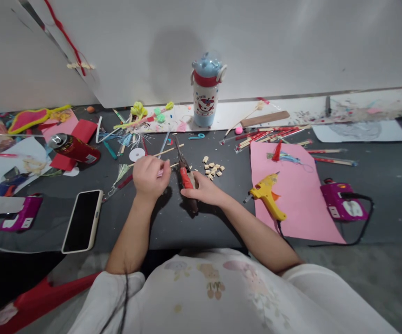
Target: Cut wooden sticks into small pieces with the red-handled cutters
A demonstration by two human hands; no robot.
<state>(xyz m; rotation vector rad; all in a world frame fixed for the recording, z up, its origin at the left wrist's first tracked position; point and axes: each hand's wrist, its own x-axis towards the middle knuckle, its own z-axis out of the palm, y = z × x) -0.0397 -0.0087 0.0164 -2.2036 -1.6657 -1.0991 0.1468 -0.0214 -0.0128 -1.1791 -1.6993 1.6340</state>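
My left hand [150, 176] is closed in a loose fist, pinching a thin wooden stick [171, 164] that lies across the dark table [173, 222]. My right hand [203, 188] grips the red handles of a pair of cutting pliers [184, 170]; the pliers' jaws point away from me toward the stick. A small heap of several cut wooden bits [213, 169] lies just right of the pliers. A second thin stick [162, 151] lies a little farther back.
A phone [82, 220] lies at the near left, a red can [73, 147] on its side behind it. A yellow glue gun [267, 194] rests on pink paper [291, 204]. A blue-and-white bottle [205, 93] stands by the wall. Red sticks [263, 135] and craft scraps lie around.
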